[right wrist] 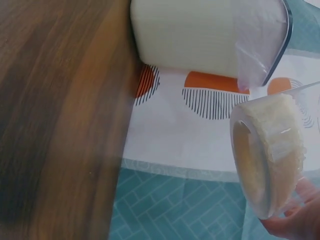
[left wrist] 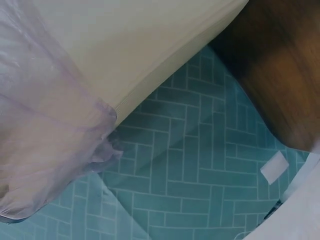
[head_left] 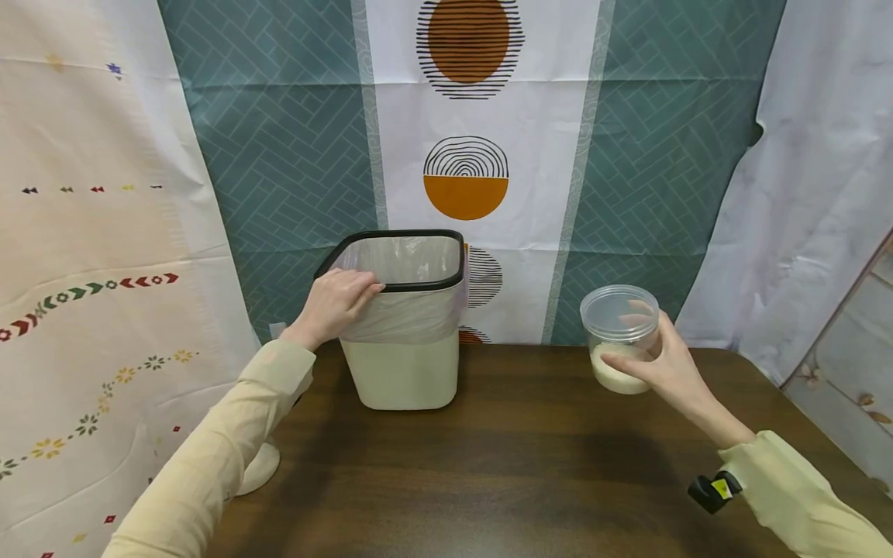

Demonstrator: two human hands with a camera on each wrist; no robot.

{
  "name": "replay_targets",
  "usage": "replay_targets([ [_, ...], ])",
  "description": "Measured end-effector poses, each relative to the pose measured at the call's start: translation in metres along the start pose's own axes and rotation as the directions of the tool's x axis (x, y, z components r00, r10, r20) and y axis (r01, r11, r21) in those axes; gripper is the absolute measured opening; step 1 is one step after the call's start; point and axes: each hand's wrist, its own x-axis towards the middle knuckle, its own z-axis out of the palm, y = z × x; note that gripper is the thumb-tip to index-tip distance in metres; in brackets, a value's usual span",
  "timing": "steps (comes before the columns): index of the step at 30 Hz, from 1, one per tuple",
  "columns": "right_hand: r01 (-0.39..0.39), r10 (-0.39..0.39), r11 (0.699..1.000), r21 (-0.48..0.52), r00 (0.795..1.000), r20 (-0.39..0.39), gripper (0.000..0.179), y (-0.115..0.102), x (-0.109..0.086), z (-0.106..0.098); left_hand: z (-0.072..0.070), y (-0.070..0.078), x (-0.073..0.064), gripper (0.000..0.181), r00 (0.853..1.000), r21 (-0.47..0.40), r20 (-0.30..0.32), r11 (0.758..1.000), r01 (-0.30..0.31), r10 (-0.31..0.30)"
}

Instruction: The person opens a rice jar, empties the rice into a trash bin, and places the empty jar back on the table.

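Observation:
A pale green trash bin [head_left: 401, 376] with a black rim stands on the table, lined with a thin translucent bag [head_left: 412, 314] folded over its edge. My left hand [head_left: 336, 301] grips the rim at the front left corner. The left wrist view shows the bin's side [left wrist: 145, 45] and the hanging liner [left wrist: 50, 110], but not the hand. To the right, above the table, my right hand [head_left: 666, 364] holds a clear plastic jar [head_left: 619, 314] with a ringed top, thumb and fingers around its side. Pale cream contents lie in the jar's lower part, also visible through the jar wall [right wrist: 280, 145].
The dark wooden table [head_left: 481, 480] reaches back to a patterned green and white curtain [head_left: 293, 155]. A round white object [head_left: 260, 469] is partly behind my left sleeve. White cloth [head_left: 823, 155] hangs at the right, and embroidered cloth [head_left: 91, 232] at the left.

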Motion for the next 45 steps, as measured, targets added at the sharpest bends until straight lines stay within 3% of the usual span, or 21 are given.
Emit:
replay_targets([
  [10, 0.013, -0.012, 0.999, -0.037, 1.000, 0.025, 0.081, -0.010, -0.004, 0.000, 0.012, 0.005, 0.008, 0.038, 1.000, -0.013, 0.001, 1.000, 0.004, -0.004],
  [17, 0.036, -0.032, 0.996, -0.078, 0.998, 0.052, 0.079, -0.046, -0.010, 0.002, 0.019, 0.009, 0.011, 0.041, 1.000, -0.017, 0.006, 1.000, 0.015, -0.015],
  [21, 0.039, -0.033, 0.994, -0.099, 0.998, 0.056, 0.079, -0.055, -0.012, 0.004, 0.021, 0.013, 0.014, 0.041, 1.000, -0.020, 0.007, 1.000, 0.016, -0.016],
  [32, 0.029, -0.023, 0.993, -0.112, 0.998, 0.058, 0.087, -0.023, -0.005, 0.007, 0.032, 0.022, 0.027, 0.035, 1.000, -0.042, 0.001, 0.999, 0.001, -0.001],
  [40, 0.043, -0.038, 0.995, -0.093, 0.998, 0.056, 0.089, -0.028, -0.008, 0.008, 0.039, 0.031, 0.036, 0.041, 1.000, -0.046, -0.007, 0.999, -0.002, 0.002],
  [45, 0.057, -0.051, 0.994, -0.094, 0.997, 0.061, 0.090, -0.032, -0.009, 0.008, 0.045, 0.038, 0.043, 0.034, 1.000, -0.056, -0.019, 0.998, -0.011, 0.010],
])
